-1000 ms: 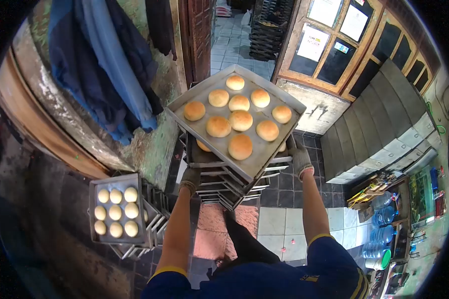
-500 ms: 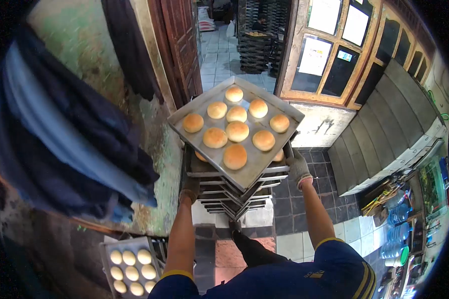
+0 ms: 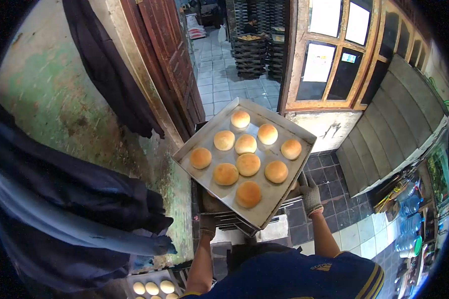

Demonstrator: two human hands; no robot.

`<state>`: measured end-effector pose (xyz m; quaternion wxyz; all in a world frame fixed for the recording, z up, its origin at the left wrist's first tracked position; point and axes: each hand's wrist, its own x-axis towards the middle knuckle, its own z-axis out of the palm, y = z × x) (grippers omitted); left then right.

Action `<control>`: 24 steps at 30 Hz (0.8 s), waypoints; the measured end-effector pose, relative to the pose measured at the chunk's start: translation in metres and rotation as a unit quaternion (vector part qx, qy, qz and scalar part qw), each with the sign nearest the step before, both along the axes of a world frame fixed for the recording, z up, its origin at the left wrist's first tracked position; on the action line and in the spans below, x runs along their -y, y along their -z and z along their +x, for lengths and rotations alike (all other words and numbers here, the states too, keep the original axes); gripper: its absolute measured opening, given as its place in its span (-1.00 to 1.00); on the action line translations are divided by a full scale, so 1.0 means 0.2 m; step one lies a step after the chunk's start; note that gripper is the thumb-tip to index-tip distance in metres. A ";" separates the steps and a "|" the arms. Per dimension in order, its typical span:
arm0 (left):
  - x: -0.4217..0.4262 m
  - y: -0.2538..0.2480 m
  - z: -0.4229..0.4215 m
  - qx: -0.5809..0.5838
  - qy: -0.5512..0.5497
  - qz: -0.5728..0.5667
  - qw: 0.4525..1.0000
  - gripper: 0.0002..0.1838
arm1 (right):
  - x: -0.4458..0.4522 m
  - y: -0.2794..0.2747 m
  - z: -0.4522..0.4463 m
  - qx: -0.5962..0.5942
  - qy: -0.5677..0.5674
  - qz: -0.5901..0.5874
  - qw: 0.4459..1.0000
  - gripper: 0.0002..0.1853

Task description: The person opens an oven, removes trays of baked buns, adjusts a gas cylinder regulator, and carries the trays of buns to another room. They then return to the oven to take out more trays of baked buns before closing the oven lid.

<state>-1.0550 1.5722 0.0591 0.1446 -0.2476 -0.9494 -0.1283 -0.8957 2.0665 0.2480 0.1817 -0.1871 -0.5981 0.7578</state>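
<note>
A stack of metal baking trays is in front of me, the top tray [image 3: 279,194] turned diagonally across those beneath. Several round golden buns [image 3: 248,164] sit on the top tray. My right hand [image 3: 311,196], in a grey knit glove, grips the right side of a lower tray [image 3: 290,201]; its fingertips are partly hidden. My left hand [image 3: 207,227], also gloved, is closed at the left side of the stack, its fingers mostly hidden by the trays. More buns in the lower trays are largely covered.
An open wooden door [image 3: 172,55] leads to a tiled room with dark tray stacks [image 3: 250,57] and a person. Clothes [image 3: 85,209] hang on the left wall. Another tray of pale buns [image 3: 152,287] is low at left. Grey metal panels [image 3: 394,119] and water bottles [image 3: 410,207] stand at right.
I have moved forward toward the doorway with the stack. The stack and both hands sit lower in view, and the low tray of pale buns has slid toward the bottom edge.
</note>
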 end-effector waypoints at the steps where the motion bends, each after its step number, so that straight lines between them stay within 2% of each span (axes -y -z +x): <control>1: -0.01 0.03 -0.01 -0.023 0.004 -0.016 1.000 -0.63 | 0.00 -0.02 0.00 0.006 0.005 0.017 1.000 -0.07; 3: 0.04 0.05 -0.07 -0.024 -0.006 -0.038 0.999 -0.64 | 0.04 0.01 -0.04 -0.012 0.050 0.017 0.999 -0.31; 5: 0.02 0.15 -0.17 0.005 0.078 -0.135 0.988 -0.66 | 0.05 -0.06 -0.08 -0.035 0.072 -0.031 0.996 -0.29; 6: -0.03 0.00 -0.16 0.094 0.100 -0.120 0.983 -0.69 | -0.01 0.06 -0.12 -0.046 0.071 -0.031 0.996 -0.27; 7: -0.05 -0.06 -0.13 0.098 0.103 -0.122 0.982 -0.69 | -0.04 0.08 -0.11 -0.042 0.074 -0.032 0.996 -0.27; 8: -0.05 -0.09 -0.11 0.091 0.051 -0.053 0.993 -0.69 | -0.05 0.08 -0.13 -0.020 0.067 -0.017 0.997 -0.27; 10: -0.07 -0.13 -0.17 0.177 -0.005 0.091 0.980 -0.69 | -0.06 0.04 -0.22 0.011 0.060 0.032 0.998 -0.31; 11: -0.08 -0.16 -0.24 0.177 -0.005 0.085 0.980 -0.69 | -0.07 0.01 -0.28 0.011 0.060 0.027 0.998 -0.31; 12: -0.09 -0.17 -0.31 0.084 0.032 0.064 0.994 -0.70 | -0.08 -0.03 -0.34 0.010 0.068 0.070 0.995 -0.34; 14: -0.15 -0.18 -0.50 -0.007 0.071 0.042 0.997 -0.71 | -0.15 -0.05 -0.50 0.011 0.077 0.112 0.991 -0.37; 16: -0.22 -0.23 -0.74 0.081 0.060 0.083 0.991 -0.72 | -0.30 0.05 -0.68 0.089 0.065 0.253 0.961 -0.41; 17: -0.27 -0.28 -0.85 0.110 0.056 0.097 0.988 -0.72 | -0.31 0.02 -0.75 0.089 0.066 0.253 0.961 -0.41; 19: -0.35 -0.46 -1.06 0.166 0.038 0.013 0.985 -0.73 | -0.29 -0.08 -0.91 0.072 0.069 0.203 0.974 -0.43; 21: -0.43 -0.58 -1.32 0.162 0.057 -0.063 0.983 -0.69 | -0.34 -0.06 -1.12 0.072 0.084 0.174 0.978 -0.44; 23: -0.48 -0.62 -1.60 0.083 0.110 -0.105 0.985 -0.66 | -0.40 -0.07 -1.31 0.095 0.051 0.133 0.985 -0.46; 24: -0.50 -0.62 -1.75 0.034 0.138 -0.112 0.984 -0.64 | -0.37 -0.16 -1.38 0.098 0.065 0.138 0.984 -0.48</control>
